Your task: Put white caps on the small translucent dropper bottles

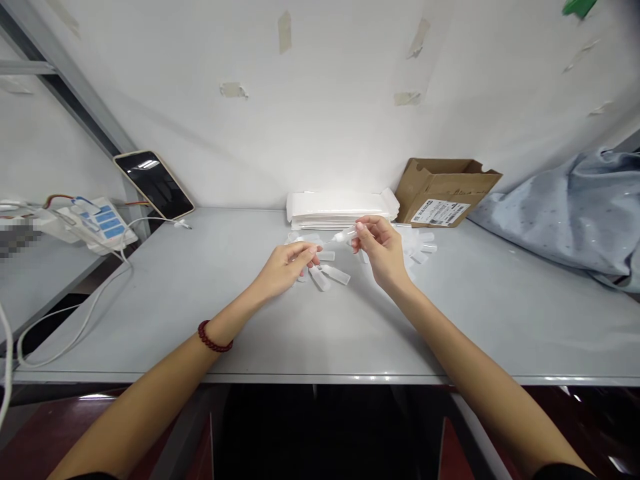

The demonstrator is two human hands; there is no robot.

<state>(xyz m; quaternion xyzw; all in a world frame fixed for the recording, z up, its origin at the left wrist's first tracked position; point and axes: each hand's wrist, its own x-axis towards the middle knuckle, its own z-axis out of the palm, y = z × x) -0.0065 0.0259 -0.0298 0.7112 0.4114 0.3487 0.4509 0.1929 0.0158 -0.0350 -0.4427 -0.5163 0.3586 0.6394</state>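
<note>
My right hand (384, 252) pinches a small translucent plastic vial (345, 235) between thumb and fingers, its narrow tip pointing left. Facing it, my left hand (290, 268) has thumb and forefinger pressed together near that tip; whatever is between them is too small to name. Below and beside the left fingers lie several loose clear plastic pieces (336, 274), flat and tube-like, on the grey table. More pieces of the same look (423, 250) are heaped to the right, partly hidden behind my right hand.
A stack of white flat cartons (340, 203) stands against the wall, with an open cardboard box (447, 190) to its right. At the far right is a light-blue cloth (565, 213). A phone (154, 185), a power strip (103, 223) and a white cable (95, 310) occupy the left side.
</note>
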